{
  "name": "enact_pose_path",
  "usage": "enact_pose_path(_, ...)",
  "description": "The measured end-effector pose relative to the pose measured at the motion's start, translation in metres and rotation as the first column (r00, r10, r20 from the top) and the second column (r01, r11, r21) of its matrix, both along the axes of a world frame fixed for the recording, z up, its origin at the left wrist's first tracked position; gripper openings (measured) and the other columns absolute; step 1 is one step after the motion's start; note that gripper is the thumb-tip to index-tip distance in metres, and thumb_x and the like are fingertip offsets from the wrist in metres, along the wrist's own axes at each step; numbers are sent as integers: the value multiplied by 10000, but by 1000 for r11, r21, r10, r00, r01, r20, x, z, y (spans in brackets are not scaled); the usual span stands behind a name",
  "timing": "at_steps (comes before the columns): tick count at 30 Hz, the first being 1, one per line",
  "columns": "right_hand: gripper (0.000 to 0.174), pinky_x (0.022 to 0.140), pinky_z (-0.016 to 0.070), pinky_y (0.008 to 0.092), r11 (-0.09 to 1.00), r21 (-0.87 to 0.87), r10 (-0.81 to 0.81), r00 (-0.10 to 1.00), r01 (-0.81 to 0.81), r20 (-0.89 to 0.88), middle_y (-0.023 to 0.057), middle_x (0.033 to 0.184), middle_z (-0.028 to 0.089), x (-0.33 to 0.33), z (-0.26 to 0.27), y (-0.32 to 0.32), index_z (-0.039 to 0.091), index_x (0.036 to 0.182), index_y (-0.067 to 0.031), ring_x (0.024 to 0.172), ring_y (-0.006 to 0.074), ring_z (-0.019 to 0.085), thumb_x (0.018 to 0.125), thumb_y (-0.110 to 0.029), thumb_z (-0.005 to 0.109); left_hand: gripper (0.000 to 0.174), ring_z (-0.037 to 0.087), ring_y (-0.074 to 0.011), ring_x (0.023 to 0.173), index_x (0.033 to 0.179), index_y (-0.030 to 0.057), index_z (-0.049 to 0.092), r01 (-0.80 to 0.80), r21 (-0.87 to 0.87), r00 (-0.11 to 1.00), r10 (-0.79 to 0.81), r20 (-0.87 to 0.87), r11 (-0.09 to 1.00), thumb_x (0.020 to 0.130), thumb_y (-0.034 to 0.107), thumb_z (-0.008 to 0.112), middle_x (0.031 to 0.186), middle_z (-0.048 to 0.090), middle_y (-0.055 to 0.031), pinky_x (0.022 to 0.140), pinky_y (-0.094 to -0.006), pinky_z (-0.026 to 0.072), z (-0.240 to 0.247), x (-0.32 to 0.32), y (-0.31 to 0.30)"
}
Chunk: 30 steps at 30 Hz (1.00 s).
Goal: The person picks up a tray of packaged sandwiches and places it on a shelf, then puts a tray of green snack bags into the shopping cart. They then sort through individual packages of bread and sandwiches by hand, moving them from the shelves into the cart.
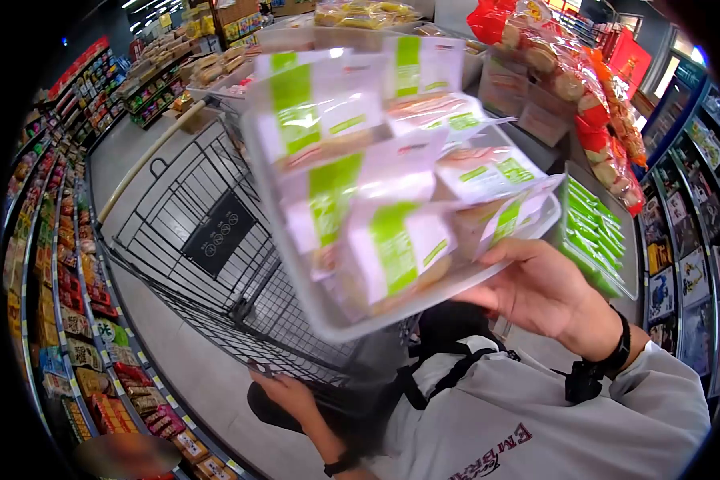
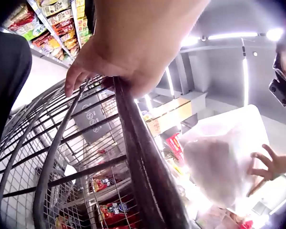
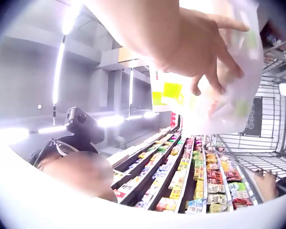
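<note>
My right hand [image 1: 544,296] holds a pale plastic bin [image 1: 328,324] tilted over the shopping cart, thumb at the rim and fingers spread against its underside. Several white packets with green stripes [image 1: 324,192] fill the bin. In the right wrist view, the spread fingers [image 3: 229,62] lie against the bin's whitish bottom. Lower down, my left hand [image 1: 288,392] grips the near end of the black wire shopping cart [image 2: 148,167] by its dark bar. Through the cart's wires, red packages [image 2: 115,212] show in the left wrist view.
A display with red-and-clear bags [image 1: 564,80] stands at the far right. Beside the bin is a clear container of green packets [image 1: 592,232]. Snack shelves [image 1: 80,320] line the left side, and a magazine rack [image 1: 692,224] stands at right. A dark sign [image 1: 220,232] hangs on the cart.
</note>
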State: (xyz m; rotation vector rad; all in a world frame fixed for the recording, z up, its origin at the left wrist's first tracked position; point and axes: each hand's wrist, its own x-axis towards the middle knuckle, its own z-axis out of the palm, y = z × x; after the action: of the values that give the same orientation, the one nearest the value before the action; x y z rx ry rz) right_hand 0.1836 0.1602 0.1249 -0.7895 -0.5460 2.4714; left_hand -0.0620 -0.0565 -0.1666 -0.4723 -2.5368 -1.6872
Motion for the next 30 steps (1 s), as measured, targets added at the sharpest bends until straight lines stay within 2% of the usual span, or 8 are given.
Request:
enact_pose_path(4,431,1044,492,531,969,-52,-242,970,242,-2,338,1355,432,24,4,1,309,1313,160,1244,476,496,910,51,417,633,408,-484,1324,1452,-115,239,22,42,999,-23,22,999,827,-111,341,1413,390,-370,1129,-469,297,2,2,2)
enact_pose_path(12,517,1083,451,539,875,-145,-483,856,462,-184,456,1400,207,47,-30,39,70,1351,251,1308,598,313,968,-11,298,636,614,-390,1119,1500,-24,184,14,61,998,-18,64,998,889,-98,344,1369,470,-312,856,-363,565,-8,-2,2)
enact_pose_path(16,538,1110,414,558,789,-148,-615,765,597,-193,453,1427,132,48,-55,66,27,1360,251,1355,596,215,972,-20,282,617,538,-378,1244,1508,11,203,-2,-41,997,6,82,999,913,-82,338,1475,395,-262,873,-367,568,7,2,3)
enact_pose_path(18,543,1118,393,580,801,-254,-596,761,542,-257,439,1442,108,49,-65,85,24,1377,224,1360,605,181,968,-8,296,652,469,-442,1302,1484,-47,219,-3,25,991,0,134,1000,867,-126,413,1389,443,-344,1062,-423,416,27,7,7)
enact_pose_path(20,627,1126,401,529,788,-272,-614,736,552,-285,414,1496,-7,46,-76,102,-47,1422,194,1400,570,126,979,-56,319,605,537,-374,1237,1504,22,224,-8,-3,997,8,72,1000,917,-73,336,1501,384,-227,847,-368,567,-7,-2,2)
enact_pose_path(25,648,1114,401,560,756,-138,-651,712,640,-265,402,1509,-25,48,-123,171,-29,1430,192,1406,571,98,960,-55,343,608,529,-380,1246,1505,24,219,-26,15,993,24,112,1000,917,-83,328,1510,379,-211,888,-384,546,1,1,4)
enact_pose_path(27,555,1082,394,637,709,-412,-686,695,572,-216,396,1484,76,58,-127,198,71,1437,129,1373,619,107,982,-51,333,612,525,-379,1252,1506,25,217,-36,16,989,33,147,999,915,-89,326,1514,378,-203,904,-388,536,3,2,5)
enact_pose_path(30,553,1087,397,624,676,-445,-714,673,588,-195,395,1491,56,60,-147,216,85,1441,127,1383,610,93,990,-83,326,616,510,-382,1274,1505,18,216,-23,53,992,16,129,998,912,-101,331,1528,362,-190,918,-376,523,6,5,5)
